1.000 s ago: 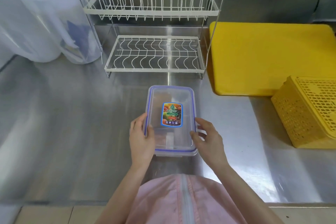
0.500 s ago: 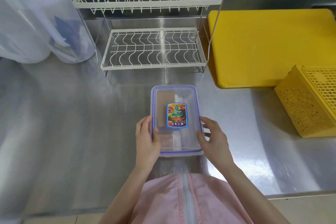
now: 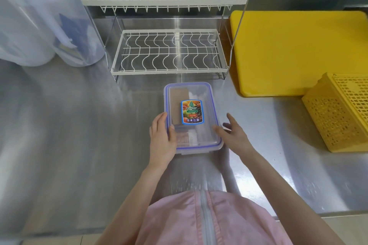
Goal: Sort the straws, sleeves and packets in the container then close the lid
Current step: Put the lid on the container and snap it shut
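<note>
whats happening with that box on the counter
A person stands at a steel counter with a clear container, its lid already on. The left hand rests on its left edge, thumb on the lid. The right hand is open beside the right edge. Some items show dimly through the lid.

Bare forearms; a pink garment point(image 3: 179, 223) with a pale central zip point(image 3: 205, 219).
</note>
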{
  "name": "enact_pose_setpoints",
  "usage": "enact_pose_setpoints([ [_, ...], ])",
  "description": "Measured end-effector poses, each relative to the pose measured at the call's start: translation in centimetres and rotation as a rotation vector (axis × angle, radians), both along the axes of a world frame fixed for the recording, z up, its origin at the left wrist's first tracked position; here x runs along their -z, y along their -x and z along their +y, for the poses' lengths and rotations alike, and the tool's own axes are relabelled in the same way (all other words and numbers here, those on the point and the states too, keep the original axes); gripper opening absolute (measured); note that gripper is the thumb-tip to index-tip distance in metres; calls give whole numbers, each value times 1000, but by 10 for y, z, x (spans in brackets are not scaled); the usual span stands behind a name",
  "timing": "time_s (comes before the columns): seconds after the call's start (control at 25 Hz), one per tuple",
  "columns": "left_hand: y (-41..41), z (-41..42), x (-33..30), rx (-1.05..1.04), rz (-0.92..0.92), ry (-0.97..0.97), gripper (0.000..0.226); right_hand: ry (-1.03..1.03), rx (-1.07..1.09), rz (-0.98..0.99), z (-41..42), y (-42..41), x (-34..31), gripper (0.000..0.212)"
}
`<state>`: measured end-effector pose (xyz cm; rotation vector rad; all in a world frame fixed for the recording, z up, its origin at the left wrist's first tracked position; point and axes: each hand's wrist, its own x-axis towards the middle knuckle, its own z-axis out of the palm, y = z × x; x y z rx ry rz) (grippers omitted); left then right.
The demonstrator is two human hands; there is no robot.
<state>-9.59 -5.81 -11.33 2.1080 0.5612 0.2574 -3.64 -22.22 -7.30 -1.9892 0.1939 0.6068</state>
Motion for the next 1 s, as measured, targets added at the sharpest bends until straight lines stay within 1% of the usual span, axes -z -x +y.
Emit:
enact_pose_setpoints([
  [0.08,0,-1,-1,4,-13,25,42,-111,37,130,-3,-2,0,68],
  [0.12,0,-1,-2,3,-18,34,43,-150,58,148,-4,-2,1,68],
  [0.28,0,-2,-1,-10,-18,42,43,-166,147,115,-1,3,0,64],
  [0.4,1,-3,-2,-16,-7,49,43,-163,171,90,0,4,-2,61],
  [0.48,1,-4,-2,-22,-4,50,43,-96,142,-9,2,1,0,56],
  [0.6,2,-4,-1,-32,-8,58,43,85,-8,-269,8,1,8,40],
  [0.68,2,-4,-1,-30,-9,55,43,127,-60,-365,10,4,18,34],
  [0.76,2,-4,-1,-27,-17,47,43,108,-30,-402,9,7,22,33],
  [0.88,2,-4,-1,-20,-24,45,43,40,26,-390,9,8,22,42],
  [1.0,3,-2,-3,-13,-4,15,43,82,-28,-400,8,3,25,42],
])
